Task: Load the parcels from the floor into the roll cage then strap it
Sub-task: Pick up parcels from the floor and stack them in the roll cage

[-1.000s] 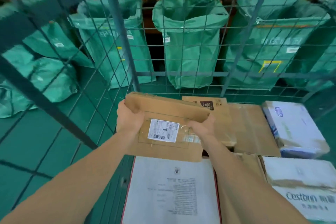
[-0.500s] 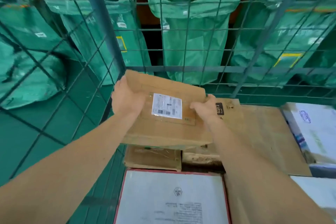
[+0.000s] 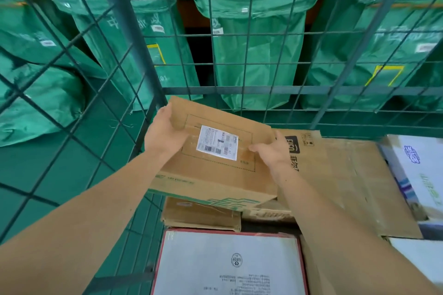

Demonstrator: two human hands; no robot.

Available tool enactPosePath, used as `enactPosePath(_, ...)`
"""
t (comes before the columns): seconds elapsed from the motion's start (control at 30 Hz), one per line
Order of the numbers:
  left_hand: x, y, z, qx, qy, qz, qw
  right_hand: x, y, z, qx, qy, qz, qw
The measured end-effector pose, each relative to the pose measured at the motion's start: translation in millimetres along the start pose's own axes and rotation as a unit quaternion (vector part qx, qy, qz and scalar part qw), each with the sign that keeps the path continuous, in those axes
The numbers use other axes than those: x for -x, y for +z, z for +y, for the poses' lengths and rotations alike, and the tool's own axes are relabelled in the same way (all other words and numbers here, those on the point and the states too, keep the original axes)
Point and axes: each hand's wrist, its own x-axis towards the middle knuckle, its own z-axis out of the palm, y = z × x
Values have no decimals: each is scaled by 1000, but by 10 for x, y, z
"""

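I hold a brown cardboard parcel (image 3: 215, 165) with a white shipping label, tilted, in the far left corner of the green wire roll cage (image 3: 124, 38). My left hand (image 3: 165, 134) grips its far left corner. My right hand (image 3: 273, 151) grips its right edge, thumb on top. The parcel hovers over a smaller brown box (image 3: 201, 214) and partly overlaps a large flat brown carton (image 3: 347, 175) with black print.
Inside the cage lie a white box with a red rim (image 3: 227, 263) near me and white printed boxes (image 3: 417, 170) at the right. Beyond the mesh stand green sacks (image 3: 254, 38) on a green floor (image 3: 60, 163).
The parcel has risen and moved back toward the cage's far left corner, uncovering the smaller brown box beneath. Both hands keep their grip.
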Motion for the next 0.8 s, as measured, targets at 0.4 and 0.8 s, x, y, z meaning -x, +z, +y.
enactPosePath(0.4, -109, 2, -78, 42, -48, -7, 998, 16, 39, -13, -19, 10, 44, 999)
enactPosePath(0.8, -55, -73, 360, 7, -162, -9, 987, 200, 1, -342, 33, 1, 73, 997)
